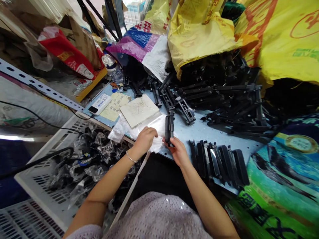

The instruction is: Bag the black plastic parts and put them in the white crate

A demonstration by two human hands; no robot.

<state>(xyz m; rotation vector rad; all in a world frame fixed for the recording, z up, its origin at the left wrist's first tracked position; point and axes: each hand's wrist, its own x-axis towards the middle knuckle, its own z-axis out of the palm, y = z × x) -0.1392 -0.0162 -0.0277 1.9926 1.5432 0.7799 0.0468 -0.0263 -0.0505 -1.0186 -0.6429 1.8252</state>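
My right hand grips the lower end of a black plastic part, long and narrow, standing roughly upright over the table's front edge. To its left, my left hand has its fingers pinched together at the edge of a clear plastic bag. More thin clear bags lie under a pale square slab just beyond that hand. Right of my right hand, several similar black parts lie side by side in a row. Loose black parts are scattered behind the held one.
A white crate at lower left holds many bagged black pieces. Yellow sacks spill a large heap of black parts at the back. A green-blue sack borders the right. Handwritten paper and a white box lie left.
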